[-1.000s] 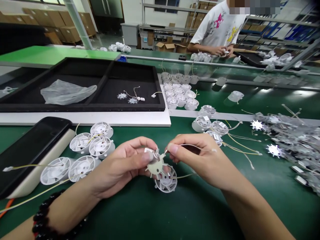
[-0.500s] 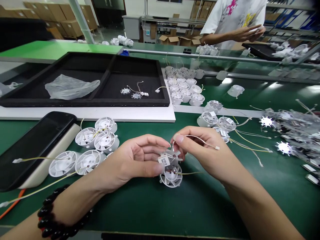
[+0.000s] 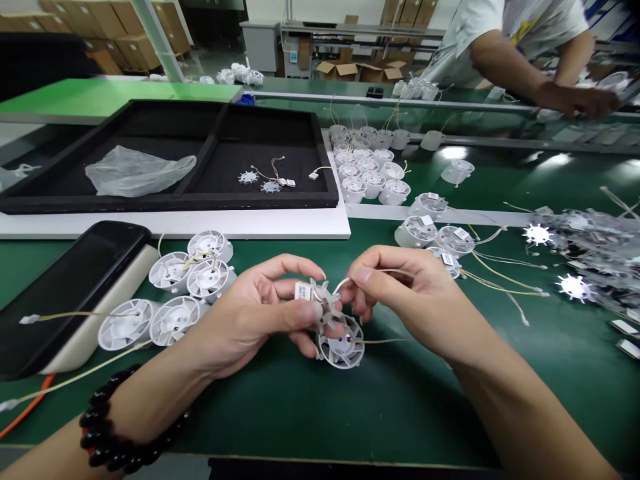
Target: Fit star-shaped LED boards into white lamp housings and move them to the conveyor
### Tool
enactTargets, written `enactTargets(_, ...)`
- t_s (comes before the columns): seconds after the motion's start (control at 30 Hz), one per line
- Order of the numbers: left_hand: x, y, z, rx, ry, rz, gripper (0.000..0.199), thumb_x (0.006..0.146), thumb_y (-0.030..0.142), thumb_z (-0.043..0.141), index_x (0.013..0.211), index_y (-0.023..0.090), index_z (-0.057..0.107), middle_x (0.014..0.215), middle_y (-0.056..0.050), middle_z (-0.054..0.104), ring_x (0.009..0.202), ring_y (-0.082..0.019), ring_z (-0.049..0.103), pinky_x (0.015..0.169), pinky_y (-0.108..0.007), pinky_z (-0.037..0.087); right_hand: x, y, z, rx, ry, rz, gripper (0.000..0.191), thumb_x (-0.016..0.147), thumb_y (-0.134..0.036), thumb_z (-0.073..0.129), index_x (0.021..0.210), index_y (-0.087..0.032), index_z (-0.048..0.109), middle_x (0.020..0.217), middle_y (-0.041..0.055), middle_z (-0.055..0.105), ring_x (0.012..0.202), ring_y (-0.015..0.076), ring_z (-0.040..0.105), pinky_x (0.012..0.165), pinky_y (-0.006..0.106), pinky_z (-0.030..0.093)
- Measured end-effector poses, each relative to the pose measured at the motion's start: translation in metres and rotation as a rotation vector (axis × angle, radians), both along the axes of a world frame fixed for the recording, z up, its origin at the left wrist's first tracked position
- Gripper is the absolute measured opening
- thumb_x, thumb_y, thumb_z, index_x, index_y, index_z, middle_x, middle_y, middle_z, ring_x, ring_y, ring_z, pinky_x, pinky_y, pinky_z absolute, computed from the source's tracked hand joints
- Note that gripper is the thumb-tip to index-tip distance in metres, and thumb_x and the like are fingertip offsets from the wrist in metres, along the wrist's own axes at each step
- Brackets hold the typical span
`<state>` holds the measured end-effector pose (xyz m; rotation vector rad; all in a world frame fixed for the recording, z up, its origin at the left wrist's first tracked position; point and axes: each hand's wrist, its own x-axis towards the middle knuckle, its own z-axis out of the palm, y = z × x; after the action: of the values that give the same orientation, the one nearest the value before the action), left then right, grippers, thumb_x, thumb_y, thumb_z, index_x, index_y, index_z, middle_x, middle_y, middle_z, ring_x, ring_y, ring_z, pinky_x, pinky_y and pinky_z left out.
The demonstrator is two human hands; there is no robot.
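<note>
Between its thumb and fingers, my left hand (image 3: 270,303) holds a star-shaped part (image 3: 326,305) with a small white label (image 3: 303,291) beside it. My right hand (image 3: 400,287) pinches a thin pale wire (image 3: 343,285) that runs to this part. Just below the fingers, a white round fan housing (image 3: 342,343) stands on the green table, its yellowish wire pointing right. My left fingers partly cover its upper edge. Several similar white housings (image 3: 176,321) sit left of my left hand, some with wires.
A phone (image 3: 70,293) lies on a pale block at the left. Behind is a black divided tray (image 3: 270,143) with a plastic bag. Several housings (image 3: 395,192) and a pile of star parts (image 3: 595,257) are on the right. Across the bench a person (image 3: 520,60) reaches right.
The star-shaped part has been lifted and turned, with its label now on the left. My right fingers have moved along the wire. The person opposite has leaned and reached to the right.
</note>
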<state>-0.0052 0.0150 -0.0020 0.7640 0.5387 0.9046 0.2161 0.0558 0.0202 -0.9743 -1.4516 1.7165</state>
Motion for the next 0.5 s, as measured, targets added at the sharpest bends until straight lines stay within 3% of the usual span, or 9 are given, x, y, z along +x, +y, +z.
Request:
enactTargets(0.13, 0.0025, -0.001, 0.0017, -0.005, -0.003, -0.018, 0.019, 0.096, 0.021, 0.091, 0.11, 0.027, 0.08, 0.095, -0.001, 0.086, 0.086, -0.019, 0.085, 0.063, -0.017, 0.068, 0.0014, 0.0, 0.001, 0.005, 0.004, 0.122, 0.002, 0.087, -0.021, 0.086, 0.085, -0.023, 0.085, 0.075, -0.0027, 0.077, 0.064, 0.0076, 0.061, 0.059, 0.016, 0.052)
enactTargets(0.3, 0.0017, 0.0002, 0.0002, -0.004, -0.013, -0.023, 0.018, 0.099, 0.041, 0.088, 0.109, 0.027, 0.081, 0.097, -0.002, 0.086, 0.085, -0.018, 0.085, 0.062, -0.014, 0.066, -0.001, -0.0021, 0.0014, -0.066, -0.028, 0.088, 0.015, 0.084, -0.025, 0.09, 0.074, -0.021, 0.079, 0.068, -0.0031, 0.072, 0.06, 0.0092, 0.058, 0.052, 0.018, 0.047)
enactTargets(0.5, 0.003, 0.0005, -0.0042, 0.021, 0.056, -0.001, 0.022, 0.093, 0.023, 0.094, 0.111, 0.028, 0.082, 0.096, -0.002, 0.085, 0.084, -0.018, 0.085, 0.064, -0.013, 0.065, -0.0002, -0.0018, 0.0026, -0.101, -0.018, 0.084, 0.023, 0.086, -0.026, 0.09, 0.071, -0.019, 0.074, 0.067, -0.0037, 0.07, 0.061, 0.0083, 0.061, 0.057, 0.016, 0.051)
